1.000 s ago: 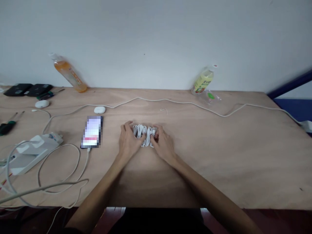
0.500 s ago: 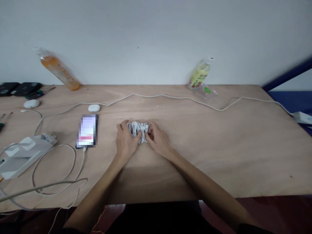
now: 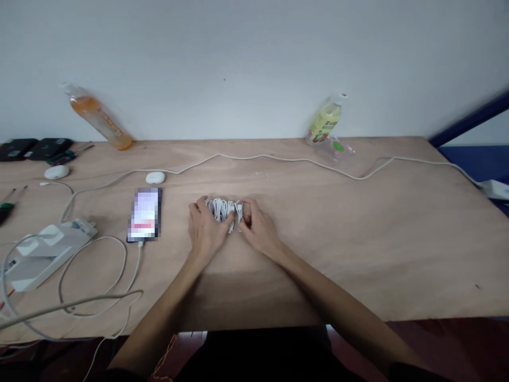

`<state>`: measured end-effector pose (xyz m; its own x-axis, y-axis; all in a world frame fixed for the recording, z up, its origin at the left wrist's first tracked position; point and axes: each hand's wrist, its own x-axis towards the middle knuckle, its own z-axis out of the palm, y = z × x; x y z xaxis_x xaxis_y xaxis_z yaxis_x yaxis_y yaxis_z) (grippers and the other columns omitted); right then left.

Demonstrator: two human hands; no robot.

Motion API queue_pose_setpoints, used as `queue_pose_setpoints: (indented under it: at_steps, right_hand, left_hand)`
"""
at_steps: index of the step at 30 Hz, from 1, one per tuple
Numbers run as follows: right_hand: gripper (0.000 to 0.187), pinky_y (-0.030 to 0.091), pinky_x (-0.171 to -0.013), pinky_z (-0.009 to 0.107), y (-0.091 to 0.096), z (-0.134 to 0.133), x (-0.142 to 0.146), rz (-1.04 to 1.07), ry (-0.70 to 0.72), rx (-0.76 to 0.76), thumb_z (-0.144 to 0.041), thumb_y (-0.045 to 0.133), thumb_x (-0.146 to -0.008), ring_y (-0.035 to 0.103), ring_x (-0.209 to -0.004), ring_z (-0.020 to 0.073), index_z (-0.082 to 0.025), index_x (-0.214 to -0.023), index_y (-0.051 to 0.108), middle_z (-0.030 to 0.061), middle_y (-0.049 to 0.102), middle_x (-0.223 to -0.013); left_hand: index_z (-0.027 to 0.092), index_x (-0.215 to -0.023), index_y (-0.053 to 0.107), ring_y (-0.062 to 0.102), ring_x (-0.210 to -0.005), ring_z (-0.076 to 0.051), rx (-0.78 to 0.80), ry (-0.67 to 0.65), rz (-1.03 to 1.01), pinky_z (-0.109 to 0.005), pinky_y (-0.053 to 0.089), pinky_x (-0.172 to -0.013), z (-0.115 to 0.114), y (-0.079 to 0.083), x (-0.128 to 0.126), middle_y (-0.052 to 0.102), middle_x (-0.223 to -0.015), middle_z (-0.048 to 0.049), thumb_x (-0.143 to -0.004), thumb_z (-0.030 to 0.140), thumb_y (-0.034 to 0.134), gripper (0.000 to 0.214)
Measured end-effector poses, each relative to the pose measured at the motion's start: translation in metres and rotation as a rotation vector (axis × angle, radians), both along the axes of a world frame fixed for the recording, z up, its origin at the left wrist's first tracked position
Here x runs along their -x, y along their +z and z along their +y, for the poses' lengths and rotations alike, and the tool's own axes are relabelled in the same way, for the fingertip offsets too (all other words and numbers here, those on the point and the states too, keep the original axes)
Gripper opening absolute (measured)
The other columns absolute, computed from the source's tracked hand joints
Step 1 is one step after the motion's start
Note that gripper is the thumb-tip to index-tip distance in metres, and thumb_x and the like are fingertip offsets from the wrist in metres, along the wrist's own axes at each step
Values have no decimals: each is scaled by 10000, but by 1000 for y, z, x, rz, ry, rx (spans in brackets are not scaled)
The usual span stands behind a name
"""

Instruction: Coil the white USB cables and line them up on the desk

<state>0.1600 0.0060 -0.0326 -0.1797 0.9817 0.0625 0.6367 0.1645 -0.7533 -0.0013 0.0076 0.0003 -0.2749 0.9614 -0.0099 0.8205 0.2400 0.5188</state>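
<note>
- Left hand (image 3: 207,227): fingers curled behind the left cable group (image 3: 218,209), thumb in front; narrow grip, holding these white coils from their left side.
- Right hand (image 3: 260,229): closed narrowly at the right cable bundle (image 3: 239,208), thumb to its near side, fingers to its far side; holding it.
- Cables: neatly wound, white, side by side between the two hands; narrow gap between group and bundle. Exact coil count cannot be told. Whether they rest on the wooden table (image 3: 358,249) or are slightly raised: cannot tell.
- Just beyond the grip, slightly right: small white pieces (image 3: 259,173), too small to identify.
- Farther beyond: long pale cable (image 3: 278,158), running across the table on both sides of the grip.
- Left of the grip, near: phone (image 3: 144,215), screen pixelated, cord at its near end; white case (image 3: 155,178) just beyond it.
- Farther left: white power strip (image 3: 50,252) among looped cords.
- Far left, beyond the grip: tilted-looking bottle of orange drink (image 3: 101,123).
- Far right, beyond the grip: yellow-green bottle (image 3: 325,124), clear wrapper (image 3: 338,147) beside its base.
</note>
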Motion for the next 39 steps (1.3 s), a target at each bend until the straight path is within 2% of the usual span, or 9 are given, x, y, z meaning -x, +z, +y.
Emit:
queue_pose_setpoints:
  at_steps: [7,12,15,21,28,32,34,36,39]
  right_hand:
    - [479,518,-757,319,4,-3,2,-23,-40,-6,-255,593,-932,662,-727,220,-194,-1407,589,-9,684,-826]
    - [513,517,-753,323,4,-3,5,-78,-38,8,-240,623,-917,696,-766,237,-212,-1428,594,-4,702,-839]
    - [497,525,-759,335,2,-3,6,-78,-64,8,-267,633,-933,715,-795,245,-217,-1425,591,19,732,-905]
    - [464,545,-825,385,2,-5,6,-92,-103,7,-266,675,-918,743,-991,293,-215,-1375,611,108,749,-1179]
    - [493,564,-857,392,1,-5,5,-72,-70,3,-205,648,-910,742,-960,278,-198,-1401,597,92,761,-1100]
    - [521,579,-895,411,-1,-5,6,-49,-92,0,-151,646,-871,740,-991,278,-186,-1389,596,106,761,-1137]
    - [486,584,-905,419,-3,-5,6,-12,-118,-26,-142,640,-869,737,-1003,277,-184,-1352,603,123,759,-1175]
    - [422,591,-890,417,-8,-5,6,58,-147,-71,-160,627,-891,736,-988,271,-200,-1311,608,123,758,-1178]
    - [388,596,-810,402,-16,-6,1,201,-178,-142,-203,626,-905,723,-895,260,-229,-1291,594,79,752,-1069]
  left_hand:
    - [145,-1479,493,658,-1329,-447,-38,-24,-23,-604,537,-1125,0,-3,4,585,-1385,-212,-820,468,842,813]
    - [148,-1496,484,638,-1342,-466,-42,-22,-33,-627,534,-1119,0,-6,3,571,-1387,-206,-779,452,846,858]
    - [130,-1511,479,629,-1338,-470,-42,-27,-27,-636,524,-1128,1,-7,3,564,-1380,-210,-777,455,831,876]
    - [105,-1522,483,614,-1333,-470,-65,-30,4,-634,509,-1145,0,-7,1,569,-1356,-215,-779,452,819,886]
    - [82,-1549,480,598,-1336,-472,-45,-10,35,-625,513,-1139,-2,-2,-2,569,-1357,-227,-796,482,797,910]
    - [23,-1555,471,572,-1357,-479,-23,-7,71,-623,465,-1185,-1,-1,-1,562,-1376,-265,-817,509,791,940]
    - [8,-1578,443,538,-1382,-496,-69,-28,110,-657,414,-1213,-2,-2,-3,535,-1433,-297,-830,535,789,978]
    - [35,-1608,406,485,-1425,-517,-183,-88,121,-709,378,-1212,-7,-4,-8,477,-1530,-323,-853,551,773,985]
    - [100,-1605,407,467,-1453,-488,-411,-274,7,-719,376,-1210,-18,-9,-25,450,-1587,-308,-914,497,723,858]
